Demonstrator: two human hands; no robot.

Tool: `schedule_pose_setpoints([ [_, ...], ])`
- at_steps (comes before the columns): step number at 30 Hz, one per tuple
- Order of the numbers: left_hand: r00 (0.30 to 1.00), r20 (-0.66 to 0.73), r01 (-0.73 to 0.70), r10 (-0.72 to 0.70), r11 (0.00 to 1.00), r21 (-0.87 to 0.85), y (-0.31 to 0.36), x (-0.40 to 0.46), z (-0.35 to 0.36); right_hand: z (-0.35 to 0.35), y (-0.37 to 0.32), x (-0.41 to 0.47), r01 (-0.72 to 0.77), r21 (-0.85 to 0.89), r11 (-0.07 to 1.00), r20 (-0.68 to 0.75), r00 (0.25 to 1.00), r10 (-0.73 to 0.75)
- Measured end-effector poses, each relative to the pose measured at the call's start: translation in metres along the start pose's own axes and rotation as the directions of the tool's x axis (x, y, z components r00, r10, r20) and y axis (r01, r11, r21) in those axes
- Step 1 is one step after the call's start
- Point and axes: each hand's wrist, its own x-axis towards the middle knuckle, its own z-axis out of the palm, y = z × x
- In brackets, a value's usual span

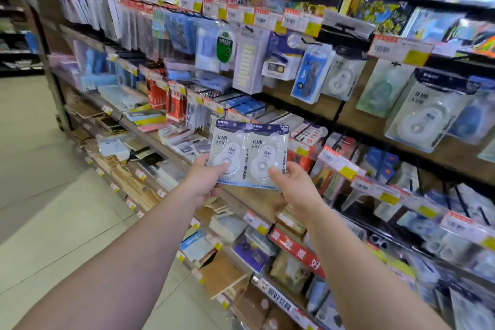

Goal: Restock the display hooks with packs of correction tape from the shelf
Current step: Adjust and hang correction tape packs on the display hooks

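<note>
1. Two packs of correction tape sit side by side in front of the shelving, upright and facing the camera, their inner edges touching or slightly overlapping
2. The left hand [205, 182] has its grip clenched on the lower part of the left pack [230, 153], thumb pressed on the front over the white dispenser
3. The right hand [294, 190] has its grip clenched on the lower right of the right pack [267, 154], thumb on the front near the bottom edge
4. Both packs are held in the air, just above the edge of a wooden shelf [249, 198] and apart from it
5. Up and to the right, similar correction tape packs hang on display hooks [345, 27]; one large hanging pack [426, 112] shows the same white dispenser
6. Price tags [401, 49] run along the rails above the hanging goods
</note>
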Motion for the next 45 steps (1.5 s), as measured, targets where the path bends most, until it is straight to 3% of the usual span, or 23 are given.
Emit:
schedule_pose_setpoints([
  [6,0.985,0.044,-0.163,0.164,0.986,-0.016,0.037,0.040,0.025,-0.025,-0.033,0.035,0.129,0.066,0.989,-0.055,0.991,-0.126],
  [11,0.958,0.061,-0.280,0.280,0.960,-0.009,0.073,0.075,0.056,-0.048,-0.048,0.074,0.214,-0.010,0.977,-0.143,0.967,-0.213],
  [23,0.895,0.034,-0.440,0.446,0.891,-0.109,0.104,0.125,0.118,-0.083,-0.059,0.130,0.298,0.073,0.952,-0.278,0.923,-0.268],
  [35,0.852,0.231,-0.420,0.469,0.877,-0.233,0.124,0.153,0.134,-0.083,-0.070,0.129,0.311,-0.061,0.948,-0.465,0.832,-0.303],
  [45,0.798,0.378,-0.395,0.470,0.881,-0.261,0.125,0.164,0.128,-0.069,-0.069,0.121,0.312,-0.057,0.948,-0.552,0.782,-0.290],
])
